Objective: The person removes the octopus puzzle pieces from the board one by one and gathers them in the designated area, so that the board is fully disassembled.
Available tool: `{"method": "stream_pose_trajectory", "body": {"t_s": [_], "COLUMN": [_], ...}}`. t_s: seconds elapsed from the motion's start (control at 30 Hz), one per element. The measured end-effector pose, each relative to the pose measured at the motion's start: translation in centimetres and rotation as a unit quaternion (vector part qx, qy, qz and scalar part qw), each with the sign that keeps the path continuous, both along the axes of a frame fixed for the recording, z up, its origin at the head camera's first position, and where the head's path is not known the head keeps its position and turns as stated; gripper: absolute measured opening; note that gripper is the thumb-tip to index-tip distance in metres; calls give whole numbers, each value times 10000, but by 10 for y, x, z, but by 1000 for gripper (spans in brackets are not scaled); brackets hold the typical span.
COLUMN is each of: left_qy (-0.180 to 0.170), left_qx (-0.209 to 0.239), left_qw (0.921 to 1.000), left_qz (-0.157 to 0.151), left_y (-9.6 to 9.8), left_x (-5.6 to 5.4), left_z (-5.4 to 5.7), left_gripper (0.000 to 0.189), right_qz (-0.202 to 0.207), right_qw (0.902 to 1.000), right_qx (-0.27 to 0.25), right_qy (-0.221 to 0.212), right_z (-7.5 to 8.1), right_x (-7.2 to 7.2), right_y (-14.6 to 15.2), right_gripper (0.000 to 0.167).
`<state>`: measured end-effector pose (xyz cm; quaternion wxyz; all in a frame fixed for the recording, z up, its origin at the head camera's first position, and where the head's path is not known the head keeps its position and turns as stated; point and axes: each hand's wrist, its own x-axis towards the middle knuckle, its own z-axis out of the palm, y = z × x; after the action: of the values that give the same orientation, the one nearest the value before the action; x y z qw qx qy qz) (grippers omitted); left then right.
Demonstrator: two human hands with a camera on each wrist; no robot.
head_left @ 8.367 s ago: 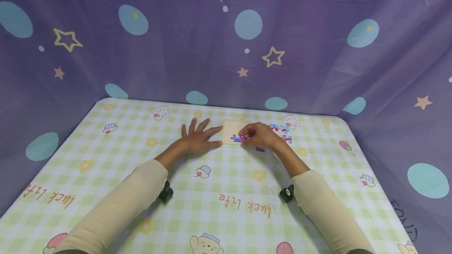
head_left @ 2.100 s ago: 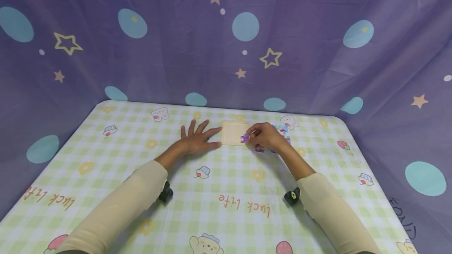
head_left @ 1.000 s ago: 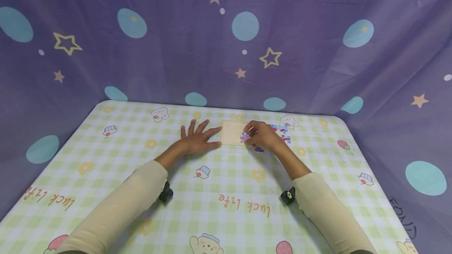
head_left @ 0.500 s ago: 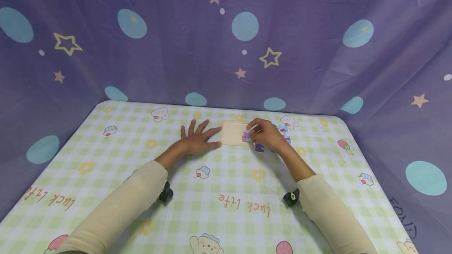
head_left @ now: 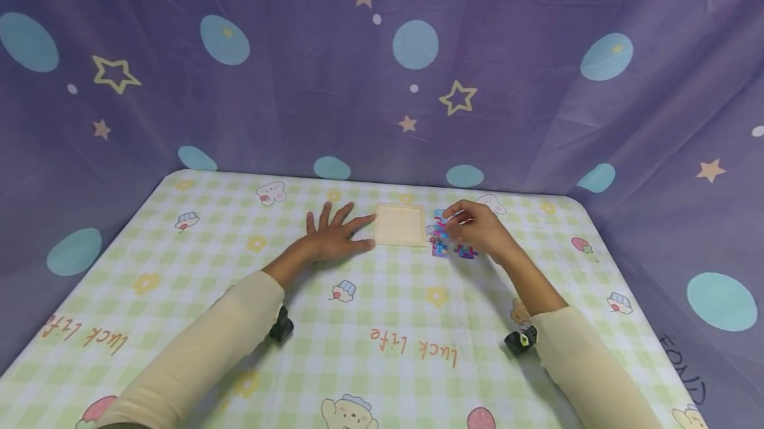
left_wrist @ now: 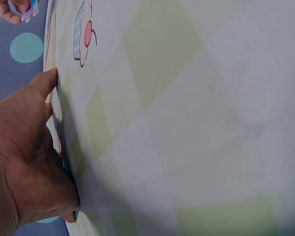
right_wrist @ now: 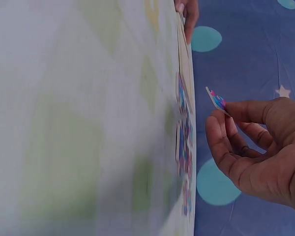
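A small square wooden puzzle tray (head_left: 398,225) lies near the far side of the table, with its bare bottom showing. My left hand (head_left: 331,238) rests with fingers spread on the cloth, its thumb and index fingertips right at the tray's left edge. To the right of the tray, my right hand (head_left: 483,230) pinches a jigsaw puzzle piece (right_wrist: 217,101) between thumb and index finger. The right wrist view shows this piece tilted and raised off the table. Beneath and beside that hand lie several blue and pink puzzle pieces (head_left: 439,250), some hidden behind it.
A green-and-white checked tablecloth (head_left: 382,296) with printed cartoons covers the table. A purple curtain (head_left: 334,84) with stars and dots hangs behind the far edge. Black wrist cameras (head_left: 520,341) sit under both forearms.
The puzzle pieces seen earlier in the tray have come out of it. My right hand has lifted the last one off the tray and moved right. My left hand has stayed put.
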<state>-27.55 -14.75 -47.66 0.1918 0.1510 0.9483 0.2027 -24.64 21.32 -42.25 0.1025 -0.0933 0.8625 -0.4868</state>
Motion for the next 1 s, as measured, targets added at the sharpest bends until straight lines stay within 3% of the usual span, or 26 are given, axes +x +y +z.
{"method": "stream_pose_trajectory", "body": {"t_s": [0.27,0.5,0.7,1.0], "left_qy": [-5,-5,-25,-18], "left_qx": [24,49,47,41], "left_qw": [10000,10000,10000,10000], "left_qz": [2,4,-4,-21], "left_y": [-1,-1,-1,-1], "left_x": [0,0,-1,0], "left_z": [0,0,-2,0], "left_gripper": [79,79,79,79], "right_qz": [-57,-80,-100,174], "right_qw": [9999,9992,9968,9954], "right_qx": [67,379,699,322], "right_qy": [-90,-101,-364,-890], "right_z": [6,6,5,1], "right_x": [9,13,14,15], "right_y": [28,55,72,90], "right_gripper": [38,38,36,35]}}
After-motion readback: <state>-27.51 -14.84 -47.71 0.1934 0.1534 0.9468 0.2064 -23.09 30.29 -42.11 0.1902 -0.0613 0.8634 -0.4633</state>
